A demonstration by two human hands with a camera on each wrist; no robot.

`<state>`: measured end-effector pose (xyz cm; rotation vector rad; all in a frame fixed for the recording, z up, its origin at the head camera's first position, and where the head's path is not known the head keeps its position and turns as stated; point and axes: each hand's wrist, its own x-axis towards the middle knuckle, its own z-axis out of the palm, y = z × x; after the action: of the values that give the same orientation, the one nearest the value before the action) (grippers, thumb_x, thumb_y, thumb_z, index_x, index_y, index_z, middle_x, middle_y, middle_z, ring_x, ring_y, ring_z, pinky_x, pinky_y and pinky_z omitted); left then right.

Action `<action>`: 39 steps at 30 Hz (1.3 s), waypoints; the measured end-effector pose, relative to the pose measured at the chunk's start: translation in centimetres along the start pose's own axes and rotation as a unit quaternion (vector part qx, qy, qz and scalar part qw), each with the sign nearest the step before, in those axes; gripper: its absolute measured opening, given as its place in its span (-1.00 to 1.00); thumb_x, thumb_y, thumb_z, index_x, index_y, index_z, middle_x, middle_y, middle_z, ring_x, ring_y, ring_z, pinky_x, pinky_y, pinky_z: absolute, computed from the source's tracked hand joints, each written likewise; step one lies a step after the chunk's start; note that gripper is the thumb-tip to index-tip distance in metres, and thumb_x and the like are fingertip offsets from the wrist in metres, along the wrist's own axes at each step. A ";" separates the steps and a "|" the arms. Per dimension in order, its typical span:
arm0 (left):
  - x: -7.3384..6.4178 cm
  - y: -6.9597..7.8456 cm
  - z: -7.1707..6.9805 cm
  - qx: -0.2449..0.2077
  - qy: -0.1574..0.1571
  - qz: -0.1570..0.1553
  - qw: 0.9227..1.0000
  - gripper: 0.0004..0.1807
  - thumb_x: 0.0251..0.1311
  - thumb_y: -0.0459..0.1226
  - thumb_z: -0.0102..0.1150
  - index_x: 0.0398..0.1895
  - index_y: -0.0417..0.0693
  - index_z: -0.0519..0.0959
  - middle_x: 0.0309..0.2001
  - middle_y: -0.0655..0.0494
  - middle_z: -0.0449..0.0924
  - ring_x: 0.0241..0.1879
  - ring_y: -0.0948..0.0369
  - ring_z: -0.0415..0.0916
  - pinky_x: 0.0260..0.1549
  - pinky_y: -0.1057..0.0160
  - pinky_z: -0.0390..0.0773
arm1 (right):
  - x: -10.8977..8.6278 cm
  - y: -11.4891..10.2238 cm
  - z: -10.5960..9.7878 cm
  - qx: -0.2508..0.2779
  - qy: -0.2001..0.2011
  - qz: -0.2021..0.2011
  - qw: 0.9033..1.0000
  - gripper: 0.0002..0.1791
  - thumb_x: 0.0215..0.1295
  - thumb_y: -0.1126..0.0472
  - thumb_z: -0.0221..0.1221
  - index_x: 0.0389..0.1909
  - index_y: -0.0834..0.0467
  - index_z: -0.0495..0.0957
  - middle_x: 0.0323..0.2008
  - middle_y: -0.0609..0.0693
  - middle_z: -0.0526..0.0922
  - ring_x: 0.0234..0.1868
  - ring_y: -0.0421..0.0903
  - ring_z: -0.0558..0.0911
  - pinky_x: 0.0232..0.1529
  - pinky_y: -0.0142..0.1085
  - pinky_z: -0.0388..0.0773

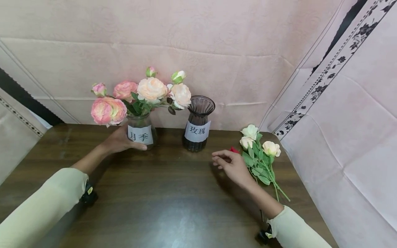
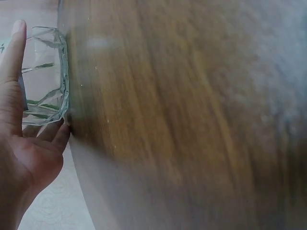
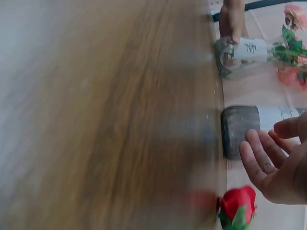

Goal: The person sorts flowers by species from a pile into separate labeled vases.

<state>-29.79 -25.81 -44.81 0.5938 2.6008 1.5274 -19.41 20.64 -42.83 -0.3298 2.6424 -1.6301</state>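
My left hand grips a clear glass vase low on its side, thumb across the front under a white paper label. Pink and peach flowers with green leaves fill this vase. In the left wrist view the fingers wrap around the glass, and green stems show inside. My right hand hangs over the table with loosely bent fingers and holds nothing. Just beyond it a red rose is mostly hidden; its bloom shows better in the right wrist view. An unfilled dark ribbed vase with a label stands between the hands.
Several cream and white roses with long green stems lie on the right side of the brown wooden table. A pale cloth backdrop rises right behind the table's back edge. More cloth hangs along the right side.
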 end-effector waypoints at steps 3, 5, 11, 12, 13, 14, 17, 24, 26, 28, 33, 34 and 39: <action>-0.4 0.1 -0.3 0.007 0.013 -0.026 1.000 0.27 0.12 -0.27 0.80 0.79 0.16 0.11 0.50 -0.11 0.57 0.46 -0.02 0.53 0.55 -0.05 0.49 | -0.2 0.5 -1.1 -0.002 0.001 0.003 1.000 -0.71 0.67 0.33 0.24 0.23 0.37 0.74 0.06 0.38 0.86 -0.05 0.12 0.91 -0.04 -0.19 0.89; -0.8 0.2 -0.6 0.021 0.024 -0.038 0.999 0.34 0.13 -0.22 0.80 0.83 0.14 0.03 0.56 -0.15 0.48 0.54 -0.10 0.42 0.62 -0.25 0.36 | -0.3 0.8 -1.9 0.001 0.006 0.004 1.000 -0.70 0.67 0.32 0.24 0.23 0.39 0.74 0.07 0.40 0.85 -0.05 0.12 0.91 -0.04 -0.18 0.89; -2.1 0.8 -1.3 0.055 0.056 -0.026 0.997 0.34 0.14 -0.19 0.79 0.84 0.05 0.02 0.61 -0.24 0.39 0.58 -0.23 0.37 0.55 -0.41 0.40 | -0.9 1.5 -4.1 0.007 0.020 0.022 1.000 -0.70 0.67 0.30 0.26 0.23 0.37 0.74 0.08 0.37 0.86 -0.07 0.05 0.91 -0.07 -0.25 0.88; -2.4 1.0 -1.3 0.059 0.063 -0.028 0.996 0.34 0.14 -0.17 0.80 0.85 0.05 0.02 0.62 -0.24 0.38 0.60 -0.25 0.36 0.55 -0.43 0.40 | -1.0 1.7 -4.4 0.006 0.021 0.024 0.999 -0.70 0.67 0.30 0.26 0.23 0.37 0.74 0.08 0.36 0.86 -0.08 0.01 0.91 -0.08 -0.27 0.87; -2.7 1.1 -1.4 0.061 0.067 -0.032 0.995 0.32 0.15 -0.15 0.79 0.84 0.05 0.05 0.62 -0.25 0.39 0.59 -0.26 0.38 0.53 -0.44 0.43 | -1.1 1.7 -4.7 0.003 0.022 0.026 0.999 -0.70 0.67 0.30 0.25 0.23 0.37 0.74 0.07 0.36 0.86 -0.09 -0.02 0.90 -0.08 -0.26 0.88; -3.1 1.3 -1.4 0.059 0.074 -0.034 0.995 0.31 0.15 -0.14 0.80 0.83 0.04 0.06 0.62 -0.26 0.40 0.58 -0.27 0.39 0.53 -0.45 0.44 | -1.2 1.8 -5.0 0.002 0.024 0.027 0.999 -0.70 0.66 0.31 0.26 0.24 0.37 0.74 0.07 0.36 0.87 -0.11 -0.05 0.90 -0.08 -0.25 0.88; -4.1 1.8 -1.3 0.063 0.092 -0.041 0.993 0.34 0.16 -0.09 0.79 0.85 0.02 0.03 0.64 -0.30 0.36 0.56 -0.35 0.40 0.48 -0.49 0.47 | -1.4 2.1 -5.9 -0.005 0.034 0.032 0.999 -0.70 0.66 0.31 0.25 0.24 0.37 0.74 0.05 0.35 0.87 -0.13 -0.10 0.90 -0.09 -0.27 0.88; -6.1 2.6 -0.5 0.082 0.170 -0.011 0.982 0.14 0.11 -0.19 0.81 0.70 -0.02 0.28 0.42 -0.17 0.49 0.22 -0.05 0.53 0.13 0.19 0.59 | -1.8 2.4 -8.1 -0.021 0.046 0.047 0.998 -0.68 0.69 0.26 0.25 0.25 0.36 0.74 0.07 0.37 0.86 -0.10 -0.01 0.91 -0.08 -0.28 0.88; -6.6 2.9 -0.3 0.081 0.190 -0.007 0.978 0.08 0.10 -0.21 0.81 0.65 -0.03 0.34 0.33 -0.12 0.52 0.13 0.07 0.51 0.02 0.34 0.55 | -1.9 2.4 -8.6 -0.028 0.047 0.048 0.997 -0.67 0.69 0.27 0.24 0.26 0.38 0.72 0.08 0.38 0.85 -0.11 -0.04 0.91 -0.08 -0.31 0.87; -7.1 3.2 -0.1 0.084 0.202 -0.007 0.976 -0.01 0.10 -0.20 0.81 0.56 -0.04 0.41 0.25 -0.06 0.55 0.06 0.17 0.51 -0.04 0.42 0.52 | -2.0 2.5 -9.1 -0.032 0.046 0.048 0.997 -0.66 0.69 0.28 0.24 0.27 0.41 0.71 0.09 0.39 0.85 -0.11 -0.05 0.91 -0.08 -0.30 0.88; -8.1 4.2 1.4 0.099 0.210 0.025 0.972 -0.19 0.02 -0.22 0.85 0.33 -0.09 0.58 0.08 -0.03 0.65 -0.08 0.30 0.56 -0.11 0.48 0.55 | -2.2 2.4 -10.5 -0.041 0.041 0.052 0.997 -0.63 0.70 0.26 0.24 0.30 0.42 0.68 0.11 0.41 0.83 -0.10 -0.08 0.91 -0.07 -0.26 0.88; -8.2 4.4 1.8 0.102 0.208 0.039 0.972 -0.19 0.00 -0.24 0.86 0.31 -0.11 0.60 0.05 -0.06 0.67 -0.11 0.29 0.58 -0.13 0.47 0.57 | -2.2 2.3 -10.8 -0.043 0.039 0.052 0.997 -0.63 0.70 0.25 0.23 0.30 0.42 0.68 0.11 0.41 0.83 -0.11 -0.10 0.90 -0.07 -0.25 0.88; -8.5 5.7 4.0 0.085 0.168 0.089 0.978 -0.22 -0.02 -0.31 0.85 0.30 -0.16 0.63 -0.01 -0.12 0.73 -0.12 0.20 0.65 -0.11 0.44 0.67 | -2.1 2.4 -12.2 -0.053 0.035 0.052 0.997 -0.65 0.71 0.27 0.22 0.28 0.44 0.69 0.11 0.40 0.84 -0.14 -0.19 0.90 -0.06 -0.24 0.89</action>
<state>-19.28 -23.12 -43.14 0.6497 3.0313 1.5875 -19.31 32.86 -39.57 -0.1361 2.7520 -1.5003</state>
